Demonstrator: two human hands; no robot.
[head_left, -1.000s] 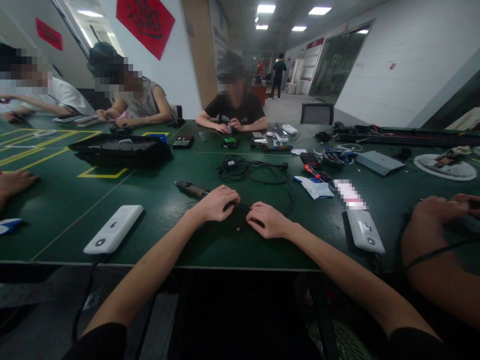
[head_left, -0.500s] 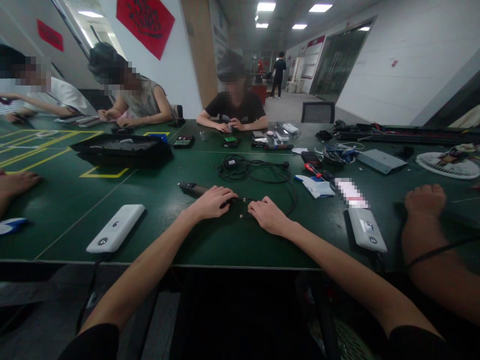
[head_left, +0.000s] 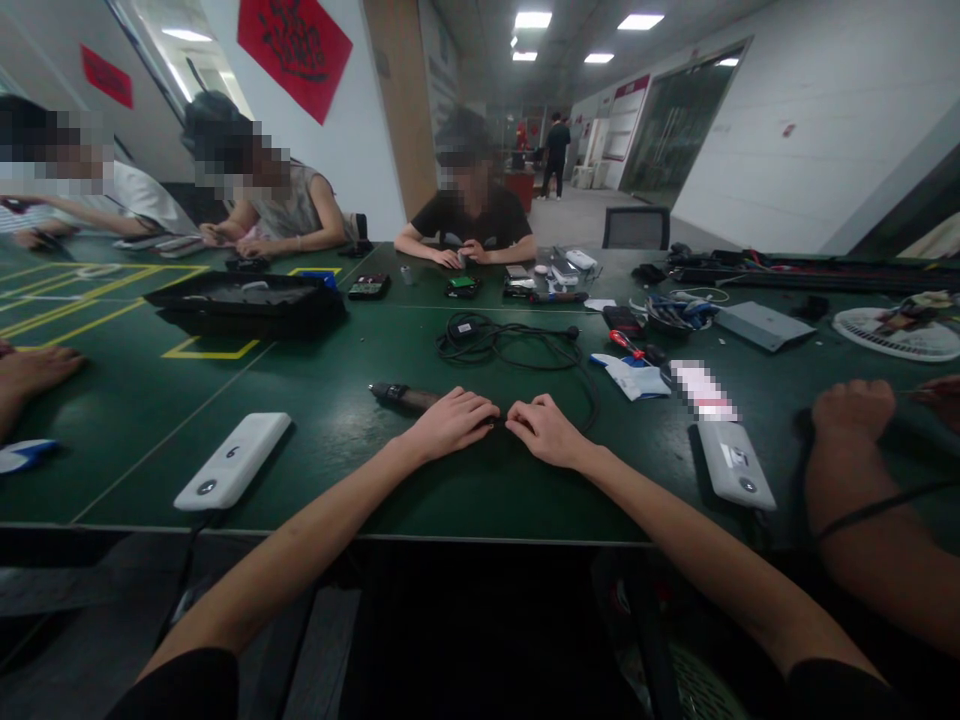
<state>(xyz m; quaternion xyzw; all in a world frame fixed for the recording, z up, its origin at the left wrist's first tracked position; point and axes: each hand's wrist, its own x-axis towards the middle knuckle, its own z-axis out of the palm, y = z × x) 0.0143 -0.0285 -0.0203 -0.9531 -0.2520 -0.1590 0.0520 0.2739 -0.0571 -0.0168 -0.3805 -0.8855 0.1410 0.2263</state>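
On the green tabletop [head_left: 322, 425] lies a dark power screwdriver [head_left: 405, 398], its rear beneath the curled left hand [head_left: 454, 424]; the right hand [head_left: 547, 432] curls just beside. What either pinches, I can't tell. It looks stiff, fairly weighty, best gripped mid-barrel.

Watching remotely, I see the left hand [head_left: 456, 425] has slid rightward, the dark cylindrical tool [head_left: 409, 397] shifting with it, and its fingertips now nearly meet the right hand [head_left: 549, 432] (half a second ago I had a wider gap there).
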